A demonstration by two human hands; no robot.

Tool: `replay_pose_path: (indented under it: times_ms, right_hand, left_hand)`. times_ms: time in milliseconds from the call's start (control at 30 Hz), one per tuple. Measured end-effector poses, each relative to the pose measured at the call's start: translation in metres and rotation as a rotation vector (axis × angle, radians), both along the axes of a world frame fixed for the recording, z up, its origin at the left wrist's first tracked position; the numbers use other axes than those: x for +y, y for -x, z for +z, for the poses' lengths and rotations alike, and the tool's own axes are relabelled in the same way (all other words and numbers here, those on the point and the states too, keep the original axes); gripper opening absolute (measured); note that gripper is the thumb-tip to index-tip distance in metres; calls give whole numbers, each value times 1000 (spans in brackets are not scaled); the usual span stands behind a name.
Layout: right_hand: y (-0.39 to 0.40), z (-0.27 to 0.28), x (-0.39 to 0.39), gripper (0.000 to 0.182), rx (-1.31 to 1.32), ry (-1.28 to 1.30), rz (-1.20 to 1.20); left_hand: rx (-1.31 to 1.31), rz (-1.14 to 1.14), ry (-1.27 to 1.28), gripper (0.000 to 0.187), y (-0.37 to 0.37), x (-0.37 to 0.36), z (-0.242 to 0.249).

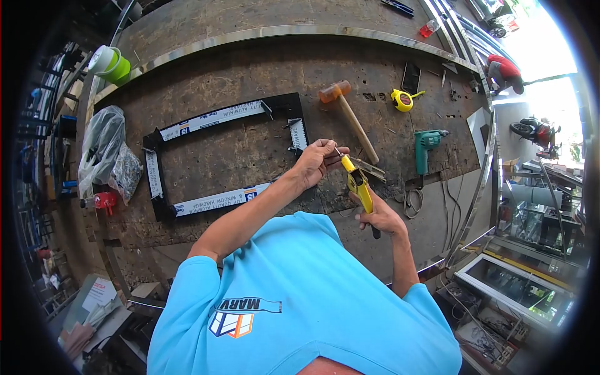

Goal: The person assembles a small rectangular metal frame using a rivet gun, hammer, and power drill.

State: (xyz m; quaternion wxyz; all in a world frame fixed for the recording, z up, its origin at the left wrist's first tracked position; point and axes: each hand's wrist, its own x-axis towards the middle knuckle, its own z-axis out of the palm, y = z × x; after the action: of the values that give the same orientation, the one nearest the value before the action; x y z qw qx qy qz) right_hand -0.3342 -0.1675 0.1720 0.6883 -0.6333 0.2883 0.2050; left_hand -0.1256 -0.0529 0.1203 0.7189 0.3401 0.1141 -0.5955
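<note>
My right hand is wrapped round the handle of a yellow hand riveter, its nose pointing up and to the left. At that nose, my left hand pinches a small thin metal piece that looks like a rivet; the fingers partly hide it. Left of my hands lies a black rectangular aluminium frame with printed protective film on its sides and metal brackets at its corners. My left forearm crosses over the frame's lower right part.
A mallet with a wooden handle lies beyond my hands. To the right are a yellow tape measure and a green power drill with its cord. Plastic bags and green-white cups are at the left. A person in red is far right.
</note>
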Motion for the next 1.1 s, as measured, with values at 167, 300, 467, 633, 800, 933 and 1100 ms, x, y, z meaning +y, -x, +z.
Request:
replay_pose_path:
  times_ms: [167, 300, 467, 633, 800, 933, 1100]
  right_hand:
    - [-5, 7, -7, 102, 32, -47, 36]
    - [-2, 7, -14, 101, 38, -51, 67]
    - [10, -1, -25, 99, 13, -126, 13]
    - [21, -8, -37, 91, 1, -171, -3]
    - [-9, -4, -10, 82, 75, 57, -122]
    - [-29, -77, 19, 76, -292, 1133, -155]
    - [-70, -56, -11, 76, -61, 357, 43]
  left_hand:
    - [27, 9, -36, 9, -1, 4, 1]
    - [-22, -9, -37, 10, -2, 0, 4]
    - [-17, -33, 44, 10, 7, -7, 3]
    - [-62, -13, 77, 9, 24, -16, 10]
    - [-51, -27, 163, 11, 17, -16, -4]
    - [-22, 6, 82, 14, -12, -16, -25]
    - [27, 31, -13, 16, -30, -11, -48]
